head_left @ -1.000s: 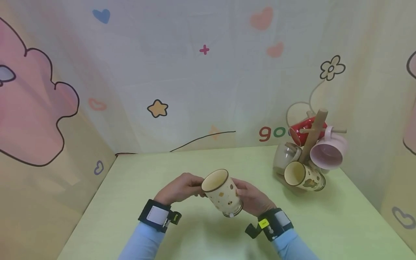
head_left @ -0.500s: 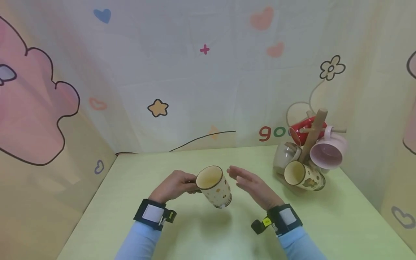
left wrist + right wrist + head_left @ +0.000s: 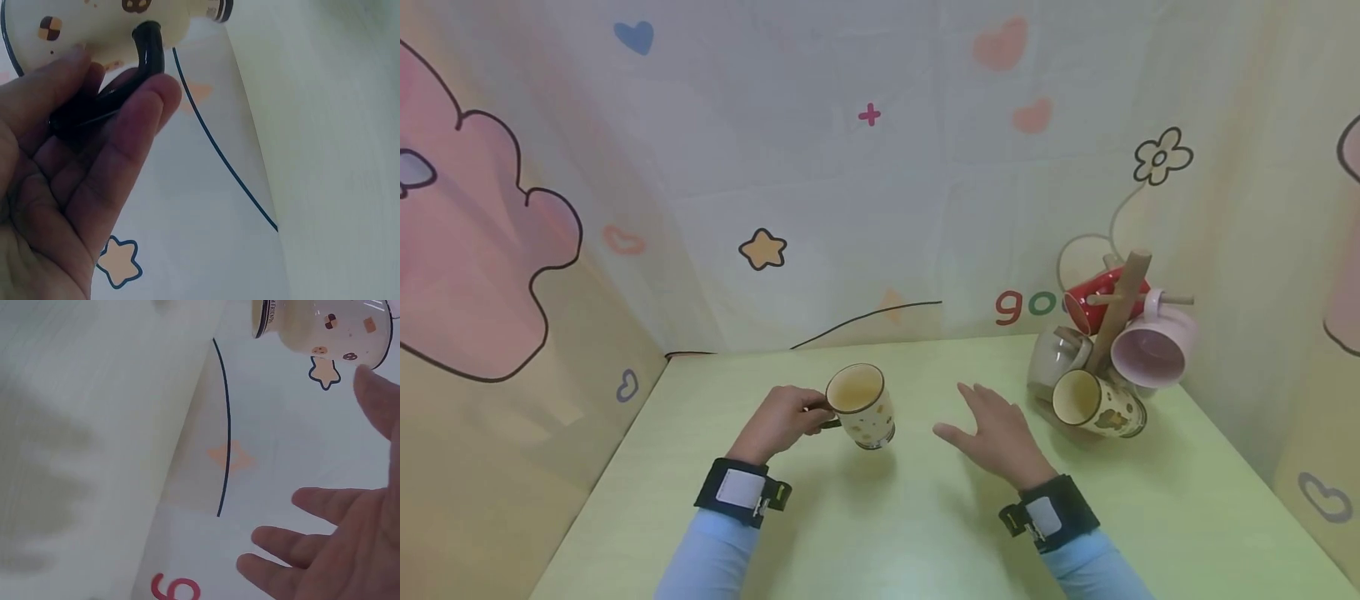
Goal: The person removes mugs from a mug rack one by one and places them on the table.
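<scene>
Left hand curled round its black handle, I hold the cream mug. My right hand is spread, apart from it.

Printed star, flower, perhaps a pink cloud.

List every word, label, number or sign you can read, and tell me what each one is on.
"go": on the backdrop; a further letter is mostly hidden behind the red mug.
"+": a pink plus sign, also on the backdrop.
Print on the foot band of the mug in the left hand: possibly ending "FRIENDS", too small and blurred to be sure.
Wrist straps: nothing legible.
</scene>
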`<state>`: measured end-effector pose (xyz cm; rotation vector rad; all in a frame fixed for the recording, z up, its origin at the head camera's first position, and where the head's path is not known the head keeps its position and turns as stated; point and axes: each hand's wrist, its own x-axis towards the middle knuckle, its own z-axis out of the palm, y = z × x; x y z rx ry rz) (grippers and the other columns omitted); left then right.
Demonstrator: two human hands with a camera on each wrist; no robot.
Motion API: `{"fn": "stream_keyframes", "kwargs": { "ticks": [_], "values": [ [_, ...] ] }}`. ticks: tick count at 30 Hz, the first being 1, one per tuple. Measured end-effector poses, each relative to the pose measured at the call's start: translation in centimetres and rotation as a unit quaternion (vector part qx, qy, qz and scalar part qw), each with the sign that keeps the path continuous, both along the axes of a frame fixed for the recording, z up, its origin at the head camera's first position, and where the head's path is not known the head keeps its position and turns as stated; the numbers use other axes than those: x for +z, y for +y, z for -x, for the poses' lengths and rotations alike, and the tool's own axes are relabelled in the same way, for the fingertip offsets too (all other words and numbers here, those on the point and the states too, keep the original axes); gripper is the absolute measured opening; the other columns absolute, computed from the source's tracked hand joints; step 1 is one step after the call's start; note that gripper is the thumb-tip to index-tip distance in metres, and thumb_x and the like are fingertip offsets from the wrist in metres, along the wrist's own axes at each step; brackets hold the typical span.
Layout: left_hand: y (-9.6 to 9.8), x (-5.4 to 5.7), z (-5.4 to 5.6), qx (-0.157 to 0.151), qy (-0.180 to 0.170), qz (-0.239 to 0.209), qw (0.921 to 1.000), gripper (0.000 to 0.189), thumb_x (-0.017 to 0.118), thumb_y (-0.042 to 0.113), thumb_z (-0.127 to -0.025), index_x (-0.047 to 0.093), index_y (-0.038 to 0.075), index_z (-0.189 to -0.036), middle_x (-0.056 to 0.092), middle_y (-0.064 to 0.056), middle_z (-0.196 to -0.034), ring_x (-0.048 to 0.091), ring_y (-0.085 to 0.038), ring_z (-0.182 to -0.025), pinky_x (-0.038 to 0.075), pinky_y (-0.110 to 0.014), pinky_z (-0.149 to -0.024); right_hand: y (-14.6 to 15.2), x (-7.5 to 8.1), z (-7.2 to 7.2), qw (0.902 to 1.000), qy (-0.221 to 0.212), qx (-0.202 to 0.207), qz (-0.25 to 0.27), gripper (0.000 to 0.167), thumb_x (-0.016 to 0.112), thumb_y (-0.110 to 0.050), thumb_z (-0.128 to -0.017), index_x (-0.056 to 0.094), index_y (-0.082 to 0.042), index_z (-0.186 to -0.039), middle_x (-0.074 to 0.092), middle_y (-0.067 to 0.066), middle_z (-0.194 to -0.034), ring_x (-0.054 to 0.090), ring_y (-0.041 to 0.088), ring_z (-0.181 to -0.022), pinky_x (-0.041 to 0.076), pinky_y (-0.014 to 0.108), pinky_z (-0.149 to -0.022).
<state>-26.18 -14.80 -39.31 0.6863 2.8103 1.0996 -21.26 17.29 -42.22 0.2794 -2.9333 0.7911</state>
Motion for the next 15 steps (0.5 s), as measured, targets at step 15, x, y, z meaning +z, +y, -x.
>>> {"fn": "stream_keyframes", "kwargs": {
  "ticks": [15],
  "values": [
    [-3.3, 0.4, 0.8, 0.141, 0.032, 0.011, 0.9894, 0.016, 0.065, 0.011, -0.095, 0.074, 0.0, -0.102, 0.072, -0.012, -0.09, 0.065, -0.018, -0.069, 0.055, -0.033, -0.065, 0.4, 0.7, -1.5, 0.9887, -0.061, -0.013, -0.137, 0.076, 0.068, -0.059, -0.084, 0.059, -0.002, -0.133, 0.057, 0.027, -0.13, 0.05, 0.049, -0.122, 0.033, 0.072, -0.097]
  ]
}}
